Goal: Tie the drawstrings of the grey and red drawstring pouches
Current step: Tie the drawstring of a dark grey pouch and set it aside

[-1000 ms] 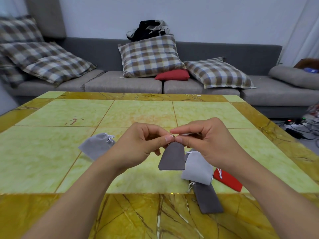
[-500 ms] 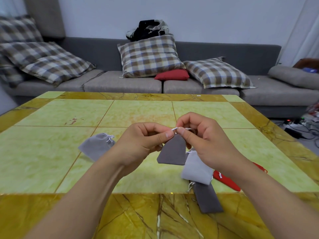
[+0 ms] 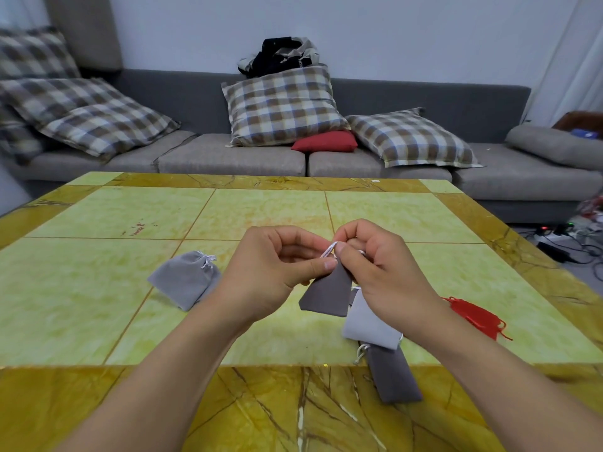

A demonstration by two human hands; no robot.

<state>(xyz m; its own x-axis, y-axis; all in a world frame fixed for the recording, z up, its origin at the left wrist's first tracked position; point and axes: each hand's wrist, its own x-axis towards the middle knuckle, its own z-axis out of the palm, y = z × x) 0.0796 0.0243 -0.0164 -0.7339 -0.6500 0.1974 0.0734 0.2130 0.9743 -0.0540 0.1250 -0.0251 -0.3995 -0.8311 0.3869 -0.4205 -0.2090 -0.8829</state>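
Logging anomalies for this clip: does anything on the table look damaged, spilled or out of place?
Only one thing: reddish scuff marks mar the green table surface at far left. The grey pouches and red pouch lie loosely, nothing spilled or torn.
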